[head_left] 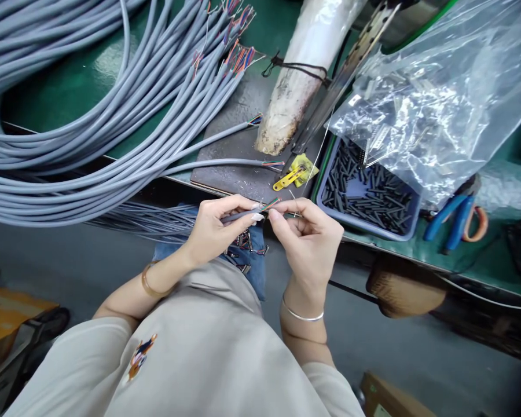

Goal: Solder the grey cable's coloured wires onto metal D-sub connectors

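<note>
My left hand (217, 229) is closed on a grey cable (232, 217), pinching it close to its stripped end. Thin coloured wires (270, 204), green and orange-red among them, fan out between the two hands. My right hand (310, 231) is pinched shut right beside those wires; what its fingertips hold is too small and hidden to make out. Just beyond the hands, a yellow thread snipper (286, 178) lies on a dark board (226, 152). Another grey cable's stripped end (272, 164) rests on this board as well.
Bundled grey cables (91, 156) cover the left of the green bench. To the right are a blue tray (410, 226) of short black tubes, a clear bag (443, 110) of metal parts and blue-handled pliers (449, 223). A plastic-wrapped roll (304, 75) stands behind. Connector-ended cables (247, 240) lie on my lap.
</note>
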